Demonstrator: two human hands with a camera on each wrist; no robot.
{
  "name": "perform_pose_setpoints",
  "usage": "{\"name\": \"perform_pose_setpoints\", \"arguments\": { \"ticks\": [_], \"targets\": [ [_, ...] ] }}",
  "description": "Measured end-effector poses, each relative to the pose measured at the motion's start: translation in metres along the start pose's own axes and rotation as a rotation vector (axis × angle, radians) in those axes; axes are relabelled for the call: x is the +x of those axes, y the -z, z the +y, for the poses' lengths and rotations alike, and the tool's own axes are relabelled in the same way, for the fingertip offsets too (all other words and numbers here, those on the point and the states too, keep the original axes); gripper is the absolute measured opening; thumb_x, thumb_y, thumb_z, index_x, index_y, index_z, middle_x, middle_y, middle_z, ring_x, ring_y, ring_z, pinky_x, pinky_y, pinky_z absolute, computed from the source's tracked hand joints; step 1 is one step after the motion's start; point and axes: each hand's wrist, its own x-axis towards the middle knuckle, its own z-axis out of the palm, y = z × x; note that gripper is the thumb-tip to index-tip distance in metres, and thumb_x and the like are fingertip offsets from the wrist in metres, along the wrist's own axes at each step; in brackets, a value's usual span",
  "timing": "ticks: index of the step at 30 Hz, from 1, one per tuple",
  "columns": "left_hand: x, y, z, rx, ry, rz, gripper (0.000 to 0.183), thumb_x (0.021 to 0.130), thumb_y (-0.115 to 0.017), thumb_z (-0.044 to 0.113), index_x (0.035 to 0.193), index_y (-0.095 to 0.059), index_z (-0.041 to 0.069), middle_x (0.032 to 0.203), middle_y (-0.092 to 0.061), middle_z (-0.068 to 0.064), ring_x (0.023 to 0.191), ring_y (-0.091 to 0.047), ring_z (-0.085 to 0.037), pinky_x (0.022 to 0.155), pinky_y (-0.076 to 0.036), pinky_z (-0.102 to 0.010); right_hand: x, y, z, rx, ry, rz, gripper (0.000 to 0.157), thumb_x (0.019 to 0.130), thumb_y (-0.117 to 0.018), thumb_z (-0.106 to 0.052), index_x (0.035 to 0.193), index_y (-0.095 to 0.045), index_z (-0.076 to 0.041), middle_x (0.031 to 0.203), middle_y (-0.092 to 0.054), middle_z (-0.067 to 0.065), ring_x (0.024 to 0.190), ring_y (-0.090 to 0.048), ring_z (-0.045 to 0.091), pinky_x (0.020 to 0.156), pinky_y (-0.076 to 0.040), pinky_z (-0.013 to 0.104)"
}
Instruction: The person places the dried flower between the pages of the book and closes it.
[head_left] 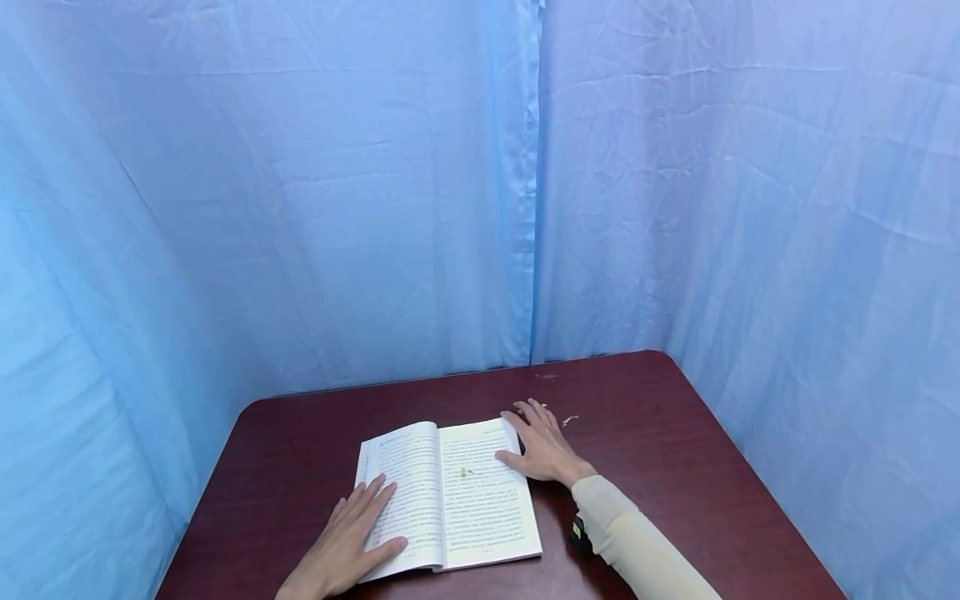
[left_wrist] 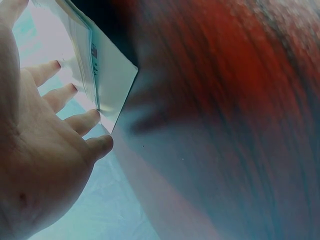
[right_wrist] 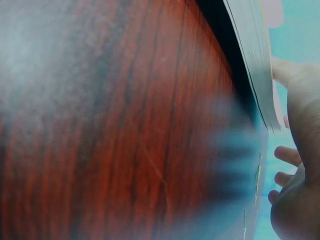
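An open book (head_left: 483,517) with printed pages lies on the table. On its left page rests my left hand (head_left: 341,533), fingers spread and thumb toward the lower middle. My right hand (head_left: 543,446) is at the upper right corner of the book, its thumb over the right page and its other fingers reaching past the page edge. A small yellow sprig, perhaps a dried flower (head_left: 463,472), lies on the right page. In the left wrist view the left fingers (left_wrist: 82,121) are at the book's edge; the right wrist view shows the page block (right_wrist: 255,60) beside the right hand.
The dark red wooden table (head_left: 697,492) has rounded far corners. Pale yellowish bits (head_left: 570,420) lie on it beyond the right hand. Blue curtains (head_left: 390,208) hang behind and at both sides. A small black device (head_left: 580,535) sits under the right sleeve.
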Motion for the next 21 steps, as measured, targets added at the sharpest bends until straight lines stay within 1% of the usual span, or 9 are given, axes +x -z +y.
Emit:
{"name": "perform_pose_setpoints", "arguments": {
  "ticks": [8, 14, 18, 21],
  "targets": [
    [0.0006, -0.0014, -0.0013, -0.004, 0.017, -0.016, 0.092, 0.102, -0.069, 0.072, 0.175, -0.045, 0.020, 0.186, -0.037, -0.011, 0.172, -0.034, -0.048, 0.134, -0.027, -0.079, 0.0007, 0.0005, -0.0011, 0.004, 0.008, 0.005, 0.077, 0.103, -0.079, -0.048, 0.168, -0.055, -0.013, 0.176, -0.045, 0.023, 0.171, -0.028, 0.054, 0.137, -0.027, 0.074],
    [0.0009, -0.0018, -0.0020, -0.004, 0.012, -0.013, 0.092, 0.103, -0.069, 0.071, 0.175, -0.045, 0.019, 0.185, -0.038, -0.011, 0.172, -0.034, -0.048, 0.134, -0.027, -0.080, 0.0012, 0.0014, -0.0021, 0.010, 0.022, 0.021, 0.077, 0.101, -0.084, -0.044, 0.165, -0.057, -0.010, 0.175, -0.047, 0.023, 0.170, -0.030, 0.053, 0.137, -0.028, 0.073],
    [0.0007, -0.0019, -0.0015, 0.001, 0.000, 0.006, 0.091, 0.103, -0.070, 0.070, 0.174, -0.046, 0.019, 0.185, -0.039, -0.011, 0.171, -0.036, -0.048, 0.134, -0.029, -0.079, 0.0026, 0.0013, -0.0025, 0.013, 0.038, 0.046, 0.075, 0.100, -0.086, -0.040, 0.162, -0.060, -0.009, 0.173, -0.050, 0.022, 0.170, -0.033, 0.052, 0.138, -0.029, 0.071],
    [0.0001, -0.0020, -0.0012, 0.005, -0.009, 0.022, 0.090, 0.103, -0.071, 0.068, 0.173, -0.048, 0.018, 0.184, -0.041, -0.012, 0.170, -0.037, -0.048, 0.133, -0.031, -0.079, 0.0041, 0.0009, -0.0031, 0.021, 0.072, 0.090, 0.068, 0.098, -0.089, -0.034, 0.156, -0.065, -0.007, 0.167, -0.056, 0.022, 0.165, -0.040, 0.053, 0.134, -0.033, 0.074]
  ]
}}
